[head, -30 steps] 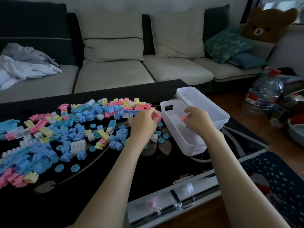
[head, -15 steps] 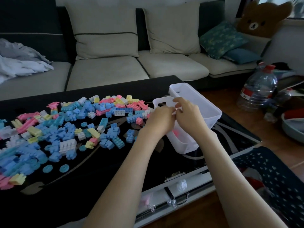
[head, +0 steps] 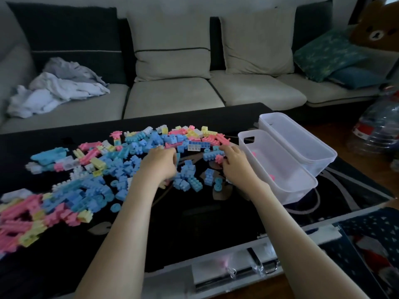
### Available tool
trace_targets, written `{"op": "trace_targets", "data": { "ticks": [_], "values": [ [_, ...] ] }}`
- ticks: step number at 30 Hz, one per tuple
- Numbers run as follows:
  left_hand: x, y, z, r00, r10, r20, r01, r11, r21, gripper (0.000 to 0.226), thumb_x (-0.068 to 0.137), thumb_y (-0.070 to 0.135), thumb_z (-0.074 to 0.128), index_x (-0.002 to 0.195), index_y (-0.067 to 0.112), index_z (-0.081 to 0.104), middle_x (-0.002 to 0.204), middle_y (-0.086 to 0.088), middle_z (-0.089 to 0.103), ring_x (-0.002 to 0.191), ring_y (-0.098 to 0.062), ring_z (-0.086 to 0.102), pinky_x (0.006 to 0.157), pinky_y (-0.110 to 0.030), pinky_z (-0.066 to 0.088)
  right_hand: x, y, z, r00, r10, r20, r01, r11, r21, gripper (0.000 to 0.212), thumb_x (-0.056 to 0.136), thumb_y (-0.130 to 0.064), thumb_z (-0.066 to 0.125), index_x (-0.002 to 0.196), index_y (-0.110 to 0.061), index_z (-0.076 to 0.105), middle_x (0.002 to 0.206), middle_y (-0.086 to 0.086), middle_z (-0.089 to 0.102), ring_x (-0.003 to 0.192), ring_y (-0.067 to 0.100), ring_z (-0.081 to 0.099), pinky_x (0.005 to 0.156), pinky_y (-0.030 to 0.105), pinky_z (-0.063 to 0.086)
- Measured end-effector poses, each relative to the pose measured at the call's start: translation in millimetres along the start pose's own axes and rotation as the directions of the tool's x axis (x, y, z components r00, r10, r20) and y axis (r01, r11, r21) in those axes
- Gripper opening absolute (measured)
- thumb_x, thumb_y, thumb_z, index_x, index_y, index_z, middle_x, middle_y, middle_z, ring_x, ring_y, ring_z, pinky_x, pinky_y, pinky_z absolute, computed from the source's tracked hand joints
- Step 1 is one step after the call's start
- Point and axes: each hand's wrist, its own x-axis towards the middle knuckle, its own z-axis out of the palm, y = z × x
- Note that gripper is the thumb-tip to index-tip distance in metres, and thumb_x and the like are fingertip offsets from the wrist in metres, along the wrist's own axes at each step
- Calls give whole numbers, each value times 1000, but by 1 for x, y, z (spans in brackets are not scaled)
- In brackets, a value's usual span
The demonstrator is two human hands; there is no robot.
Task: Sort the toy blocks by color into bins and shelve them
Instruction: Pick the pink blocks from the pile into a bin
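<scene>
- Dark glossy tabletop (head: 194, 214) stands before a sofa (head: 172, 98); its near edge is blurred.
- Blocks (head: 121, 169) lie under and left of both sets of fingers. Pink pieces in the near bin (head: 302, 190) show only dimly.
- Left hand (head: 158, 165): fingers curled down among blue blocks, tips hidden; cannot tell what they hold.
- Right hand (head: 236, 162): fingers narrow, pinching a pink block (head: 219, 158); the near bin sits just right of them.

Open passage over bare table (head: 205, 223) front. Blocked left and centre by block pile (head: 121, 169), right by near bin (head: 298, 193) and far bin (head: 302, 139).
</scene>
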Motion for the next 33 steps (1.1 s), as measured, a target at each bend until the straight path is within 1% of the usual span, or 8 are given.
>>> {"op": "trace_targets", "data": {
  "ticks": [3,5,7,9,15,23,30,33],
  "values": [
    [-10,-24,-4,989,-100,112,102,995,-10,20,83,24,53,98,12,55,89,-3,52,78,-21,51,69,-33,42,6,6,13,993,110,-53,-109,994,30,50,90,-4,42,140,-10,38,143,13,40,132,29,35,107,41,35],
    [-13,-30,-3,975,-138,177,139,990,9,33,82,29,47,101,4,58,91,-17,60,84,-32,59,90,-44,45,9,6,23,986,162,-47,-164,986,-37,46,91,-11,45,137,-10,41,138,15,45,125,32,44,101,45,42],
    [-11,-35,2,971,-134,198,125,990,58,25,82,32,46,77,9,53,105,-24,62,104,-37,59,105,-56,31,9,2,32,981,189,-35,-192,974,-124,40,92,-19,47,131,-15,43,134,13,47,118,32,47,96,46,43],
    [-7,-38,8,971,-128,200,112,990,90,26,82,38,50,69,17,41,79,-14,59,88,-28,59,106,-57,28,9,-3,35,977,203,-67,-210,969,-130,30,94,-25,48,123,-18,46,129,11,49,115,30,47,95,46,41],
    [-4,-34,18,997,-50,65,44,995,88,17,86,33,53,96,19,51,88,0,57,92,-24,55,106,-50,26,10,-9,39,977,141,-162,-156,984,-84,6,95,-24,48,96,-18,49,107,6,57,110,26,47,90,41,34],
    [3,-22,16,995,-57,88,54,998,33,13,87,27,49,96,20,44,86,1,50,91,-24,51,102,-47,35,11,-25,-6,982,26,-188,3,988,153,19,96,-14,45,114,-10,49,86,0,55,67,7,49,53,20,36],
    [5,-10,18,997,-75,2,74,982,174,17,91,2,41,96,14,52,81,-1,47,86,-25,49,103,-46,36,7,-14,-13,998,37,-59,-32,996,79,25,96,-16,43,117,-12,55,86,1,58,64,6,48,51,19,33],
    [8,-7,18,994,-93,-54,100,984,148,19,94,3,44,101,15,57,83,-1,50,87,-25,49,103,-46,33,6,-11,-9,999,44,-9,-43,995,95,20,95,-16,46,112,-12,57,94,8,66,72,14,55,60,24,45]
  ]
}}
